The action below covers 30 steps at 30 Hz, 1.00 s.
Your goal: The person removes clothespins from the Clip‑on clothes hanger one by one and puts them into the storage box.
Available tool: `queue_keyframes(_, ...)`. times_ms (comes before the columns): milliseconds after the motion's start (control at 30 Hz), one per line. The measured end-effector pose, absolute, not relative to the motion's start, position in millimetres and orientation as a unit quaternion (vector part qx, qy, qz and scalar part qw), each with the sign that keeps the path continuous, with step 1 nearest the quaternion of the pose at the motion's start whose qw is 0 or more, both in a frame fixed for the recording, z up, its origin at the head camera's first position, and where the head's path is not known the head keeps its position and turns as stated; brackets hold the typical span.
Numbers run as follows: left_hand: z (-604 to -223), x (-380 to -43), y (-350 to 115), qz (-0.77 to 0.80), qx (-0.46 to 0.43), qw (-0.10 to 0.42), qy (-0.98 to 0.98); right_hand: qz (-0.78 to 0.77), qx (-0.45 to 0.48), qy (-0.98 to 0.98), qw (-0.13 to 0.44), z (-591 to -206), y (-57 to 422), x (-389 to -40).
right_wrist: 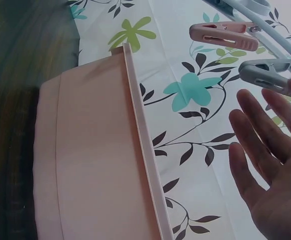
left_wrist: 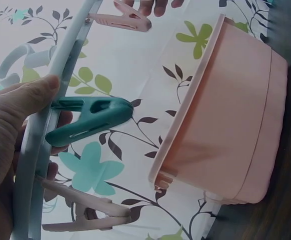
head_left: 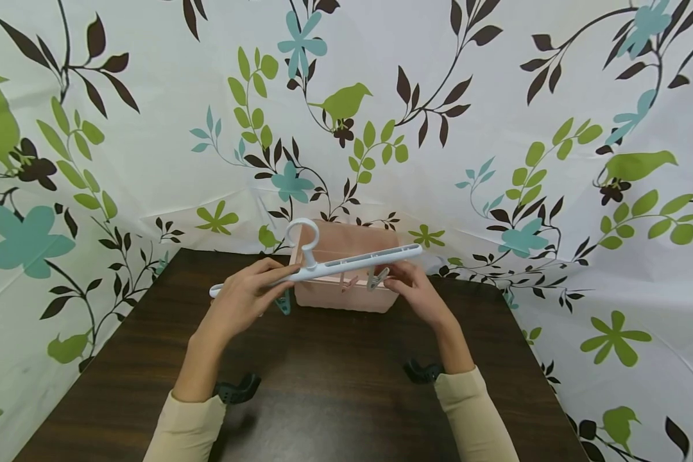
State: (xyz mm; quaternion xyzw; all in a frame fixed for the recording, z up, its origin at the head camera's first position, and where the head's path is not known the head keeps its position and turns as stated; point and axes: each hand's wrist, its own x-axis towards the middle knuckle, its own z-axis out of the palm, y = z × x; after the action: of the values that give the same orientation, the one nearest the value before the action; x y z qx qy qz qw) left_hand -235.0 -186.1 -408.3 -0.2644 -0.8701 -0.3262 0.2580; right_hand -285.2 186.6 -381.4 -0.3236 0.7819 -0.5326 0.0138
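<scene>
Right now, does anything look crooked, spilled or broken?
Only the pale-blue plastic hanger looks crooked: in the head view it slants, lower at its left end, probably because the bare left hand holds it that way. The light-pink plastic basket stands upright on the dark-brown table. I see nothing spilled or broken.

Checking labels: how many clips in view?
4, left to right on the hanger: pale clip, teal clip (both by the left hand), pink clip, grey clip (by the right hand). The bin may hide more.

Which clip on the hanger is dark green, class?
The green clip by the left hand, between the pink clip and the beige clip; only it is dark, the others are paler.
</scene>
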Motion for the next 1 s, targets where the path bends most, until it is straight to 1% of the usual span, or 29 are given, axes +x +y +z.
queue_keyframes(200, -408.0, -232.6, -186.7, -0.354, -0.263, 0.233, -0.867, -0.538, -0.338, 0.772, 0.032, -383.5, 185.6, -280.6)
queue_keyframes(467, -406.3, -232.9, -186.2, -0.356, -0.265, 0.236, -0.864, -0.533, -0.334, 0.776, 0.039, -386.6, 182.8, -278.0)
queue_keyframes(733, -405.9, -233.0, -186.2, -0.357, -0.267, 0.238, -0.863, -0.537, -0.319, 0.78, 0.028, -386.8, 183.0, -277.2)
queue_keyframes(1000, -405.6, -232.0, -186.7, -0.368, -0.266, 0.226, -0.862, -0.548, -0.335, 0.766, 0.015, -388.4, 185.3, -278.1)
